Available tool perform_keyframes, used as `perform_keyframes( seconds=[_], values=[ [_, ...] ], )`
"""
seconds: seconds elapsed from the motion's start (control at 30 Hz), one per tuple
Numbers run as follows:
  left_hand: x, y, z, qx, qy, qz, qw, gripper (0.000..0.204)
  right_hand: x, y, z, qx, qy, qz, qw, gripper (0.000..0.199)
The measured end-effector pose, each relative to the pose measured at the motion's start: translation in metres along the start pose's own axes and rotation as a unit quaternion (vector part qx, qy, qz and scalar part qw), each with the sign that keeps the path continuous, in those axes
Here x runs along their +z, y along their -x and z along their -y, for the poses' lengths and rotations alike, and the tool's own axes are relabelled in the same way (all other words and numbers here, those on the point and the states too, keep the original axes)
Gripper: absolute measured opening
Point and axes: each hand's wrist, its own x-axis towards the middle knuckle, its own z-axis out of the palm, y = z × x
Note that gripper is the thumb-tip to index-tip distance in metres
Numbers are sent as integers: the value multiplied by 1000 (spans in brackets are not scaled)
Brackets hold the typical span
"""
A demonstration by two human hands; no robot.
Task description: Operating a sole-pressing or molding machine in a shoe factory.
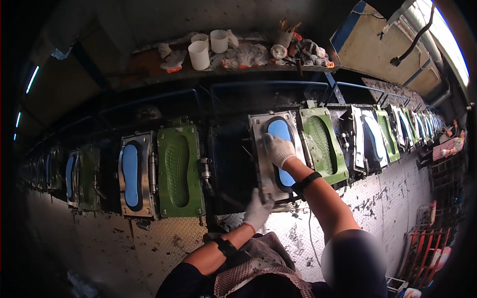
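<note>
A metal mould plate lies in front of me, with a blue sole-shaped piece in its dark-rimmed form. My right hand, in a white knitted glove, is over the middle of that piece. Its fingers are bent and pressed together at the left rim; whether anything is between them is hidden. By the plate's lower left corner is my left hand, also gloved, fingers apart and touching or close to the edge. Hinged to the plate's right side is a green mould half with a ribbed sole-shaped hollow.
More moulds continue both ways, including a green half and a metal plate with a blue piece at left. Blue rails run behind. White cups and gloves stand on a shelf. A co-worker is far right, beyond a red rack.
</note>
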Motion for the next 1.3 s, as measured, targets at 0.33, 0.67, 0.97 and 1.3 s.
perform_keyframes(
  seconds=[0.33,0.67,0.97,1.3],
  values=[
    [47,-29,-40,18,36,-140,989,112,18,55,-25,-91,-38,-193,976,59],
    [27,-55,-51,443,-89,-200,869,34,20,138,-89,-192,-233,-107,947,33],
    [28,-42,-66,414,-113,-189,883,34,8,113,-95,-177,-226,-72,955,17],
    [37,-49,-54,431,-231,-182,853,39,11,-16,-33,-52,-32,-152,987,66]
  ],
)
